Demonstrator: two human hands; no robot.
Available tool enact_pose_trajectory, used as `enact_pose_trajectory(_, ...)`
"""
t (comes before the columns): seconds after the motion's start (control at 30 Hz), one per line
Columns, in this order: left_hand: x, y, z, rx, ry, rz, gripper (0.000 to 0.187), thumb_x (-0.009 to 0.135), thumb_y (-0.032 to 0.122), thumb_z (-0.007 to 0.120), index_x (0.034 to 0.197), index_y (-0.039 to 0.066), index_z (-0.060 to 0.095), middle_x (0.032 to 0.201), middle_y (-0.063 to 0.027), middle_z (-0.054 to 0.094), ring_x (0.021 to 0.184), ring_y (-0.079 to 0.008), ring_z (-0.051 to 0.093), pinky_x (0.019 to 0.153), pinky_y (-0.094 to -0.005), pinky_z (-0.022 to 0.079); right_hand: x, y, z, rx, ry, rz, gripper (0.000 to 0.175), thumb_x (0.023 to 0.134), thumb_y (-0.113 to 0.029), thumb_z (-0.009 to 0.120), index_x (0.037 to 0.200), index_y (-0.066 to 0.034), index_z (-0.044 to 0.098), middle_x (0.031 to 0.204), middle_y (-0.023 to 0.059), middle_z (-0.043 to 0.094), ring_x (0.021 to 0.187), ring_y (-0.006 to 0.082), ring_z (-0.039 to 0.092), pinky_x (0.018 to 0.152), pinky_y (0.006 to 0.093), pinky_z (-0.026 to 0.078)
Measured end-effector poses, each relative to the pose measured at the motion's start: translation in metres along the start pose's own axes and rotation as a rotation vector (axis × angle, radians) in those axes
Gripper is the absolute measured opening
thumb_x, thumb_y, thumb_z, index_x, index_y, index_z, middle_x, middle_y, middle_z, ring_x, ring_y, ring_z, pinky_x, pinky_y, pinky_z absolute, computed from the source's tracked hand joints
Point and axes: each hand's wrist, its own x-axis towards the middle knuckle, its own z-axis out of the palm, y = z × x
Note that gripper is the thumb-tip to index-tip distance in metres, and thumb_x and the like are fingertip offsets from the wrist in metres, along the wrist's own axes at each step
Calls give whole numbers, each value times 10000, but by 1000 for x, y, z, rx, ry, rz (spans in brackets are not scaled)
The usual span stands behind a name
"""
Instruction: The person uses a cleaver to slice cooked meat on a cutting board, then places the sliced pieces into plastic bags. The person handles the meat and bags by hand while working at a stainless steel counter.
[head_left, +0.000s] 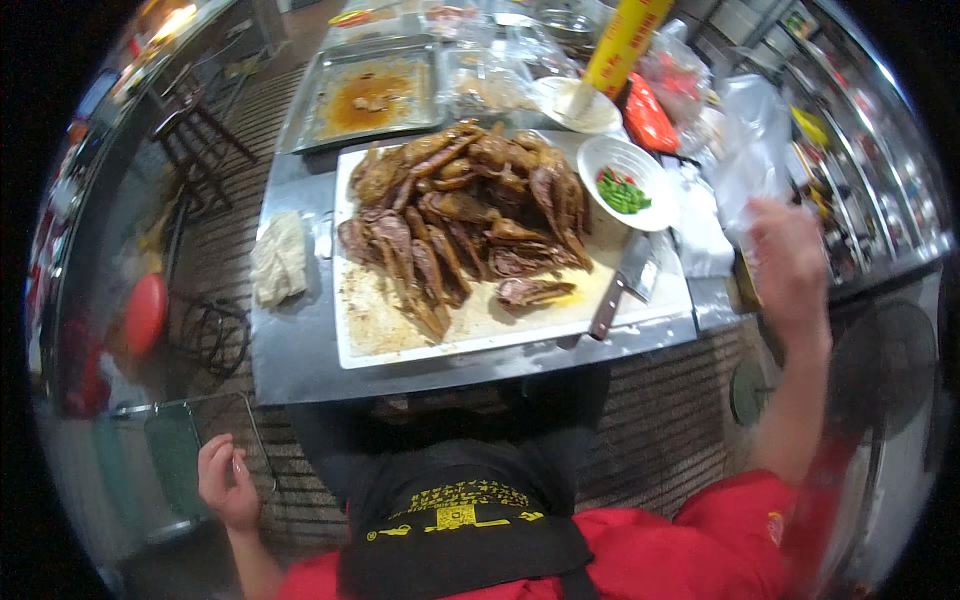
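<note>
My left hand (229, 486) hangs off the table's near left corner, fingers loosely curled and holding nothing. On the right, my blurred right hand (792, 262) is raised by the lower end of a clear plastic bag (752, 142). Its fingers overlap the bag, but whether they grip it I cannot tell. Before me, a white cutting board (390, 339) bears a heap of glossy brown cooked meat pieces (465, 202), apparently poultry. One piece (531, 293) lies apart at the front. A cleaver (628, 276) rests on the board's right side, its dark handle towards me.
A white bowl (660, 180) of chopped green and red peppers overlaps the board's back right corner. Behind stand a metal tray (315, 112) with brown liquid, another white bowl (600, 120) and a yellow roll (626, 45). A folded cloth (280, 259) lies left; a red stool (146, 315) stands beyond.
</note>
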Motion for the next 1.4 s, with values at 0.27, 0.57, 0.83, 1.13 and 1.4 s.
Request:
enact_pose_trajectory(0.27,1,-14,40,-194,-102,135,235,934,-133,606,1145,-52,670,1234,-227,679,1097,-320,673,821,-366,627,-162,-54,128,366,-437,557,214,1003,-94,644,1196,-16,693,1143,187,755,1098,377,709,981,483,518)
enact_pose_trajectory(0.57,7,15,43,-253,-112,114,245,927,-124,615,1152,-53,678,1232,-221,681,1096,-324,682,896,-379,601,-163,-34,147,341,-286,576,299,986,-309,761,1129,-63,667,1047,160,732,975,380,717,822,494,575)
enact_pose_trajectory(0.83,-6,29,42,-148,-83,204,232,907,-135,629,1119,-51,676,1201,-227,688,1082,-318,686,824,-350,609,-108,17,209,552,-238,801,352,902,-284,822,1146,-40,754,959,165,775,937,351,754,856,443,590)
enact_pose_trajectory(1.13,-26,39,51,-148,-19,136,215,866,-80,711,1070,-14,697,1107,-201,739,1007,-371,729,878,-422,593,-214,-61,134,1390,561,1384,152,1110,-229,630,1114,-89,690,814,-59,577,616,51,497,492,236,348)
enact_pose_trajectory(1.4,-10,42,81,-281,-32,100,173,833,-40,718,990,30,744,1068,-148,766,920,-321,759,786,-392,626,-334,-271,134,1365,-146,1450,617,1053,-258,645,1579,-21,427,1516,164,548,1344,315,566,1060,479,527)
